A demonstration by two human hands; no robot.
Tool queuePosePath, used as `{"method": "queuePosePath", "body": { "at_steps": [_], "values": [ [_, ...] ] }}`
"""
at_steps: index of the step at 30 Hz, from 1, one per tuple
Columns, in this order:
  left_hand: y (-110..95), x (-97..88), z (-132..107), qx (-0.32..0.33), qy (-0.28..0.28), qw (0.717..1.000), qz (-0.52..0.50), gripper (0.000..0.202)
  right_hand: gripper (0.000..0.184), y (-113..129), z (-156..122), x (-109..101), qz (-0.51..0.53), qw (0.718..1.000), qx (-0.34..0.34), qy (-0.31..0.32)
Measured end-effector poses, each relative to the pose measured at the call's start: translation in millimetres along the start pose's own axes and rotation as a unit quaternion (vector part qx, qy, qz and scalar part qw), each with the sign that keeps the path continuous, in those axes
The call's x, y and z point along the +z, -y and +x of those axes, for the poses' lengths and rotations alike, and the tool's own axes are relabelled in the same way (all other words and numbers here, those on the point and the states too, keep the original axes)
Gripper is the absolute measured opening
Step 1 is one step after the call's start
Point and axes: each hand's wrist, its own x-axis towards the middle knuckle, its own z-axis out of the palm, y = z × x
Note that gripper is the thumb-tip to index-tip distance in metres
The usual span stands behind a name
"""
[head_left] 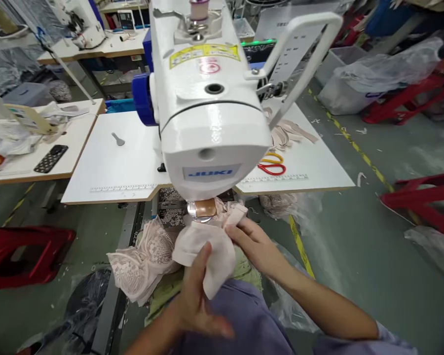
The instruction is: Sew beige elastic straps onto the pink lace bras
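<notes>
A white JUKI sewing machine (210, 98) stands over its table. Under its head lies a pale pink fabric piece (207, 246), with a pink lace bra (144, 261) hanging off to the left. My right hand (255, 244) pinches the fabric's right edge close to the needle area. My left hand (198, 301) is blurred below the fabric, thumb raised against the cloth, fingers partly spread; its hold is unclear.
The white table (111, 167) bears red-and-yellow scissors (272, 164), a pile of pink straps (288, 130) and a printed ruler. A phone (51, 158) lies on the left table. Red stools (18, 256) and plastic bags (385, 69) stand on the floor.
</notes>
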Motion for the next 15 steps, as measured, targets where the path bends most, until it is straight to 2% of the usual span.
{"method": "queuePosePath", "body": {
  "at_steps": [2, 4, 6, 8, 11, 13, 15],
  "values": [
    [-0.5, -14.4, 17.6, 0.004, -0.001, 0.994, 0.106, 0.105, 0.024, 3.0, 19.4, -3.9, -0.137, 0.984, -0.101, -0.055],
    [2.1, -22.3, 35.9, -0.004, 0.006, 0.977, 0.214, 0.102, 0.017, -0.7, 40.0, -5.3, -0.209, 0.960, -0.149, -0.114],
    [6.6, -25.8, 49.0, -0.011, 0.016, 0.947, 0.321, 0.098, 0.017, -8.4, 56.4, -5.4, -0.188, 0.964, -0.136, -0.132],
    [10.5, -26.7, 54.9, -0.007, 0.026, 0.918, 0.396, 0.092, 0.021, -15.6, 66.2, -5.5, -0.103, 0.985, -0.092, -0.108],
    [10.5, -26.3, 56.0, 0.001, 0.043, 0.900, 0.434, 0.082, 0.023, -18.7, 73.5, -7.5, 0.001, 0.997, -0.039, -0.062],
    [6.2, -26.2, 56.8, -0.019, 0.055, 0.896, 0.440, 0.075, 0.022, -15.7, 78.9, -10.5, -0.007, 0.997, -0.051, -0.064],
    [0.4, -26.8, 59.7, -0.055, 0.070, 0.894, 0.439, 0.069, 0.022, -10.6, 87.0, -14.3, -0.064, 0.990, -0.091, -0.085]
  ]
}}
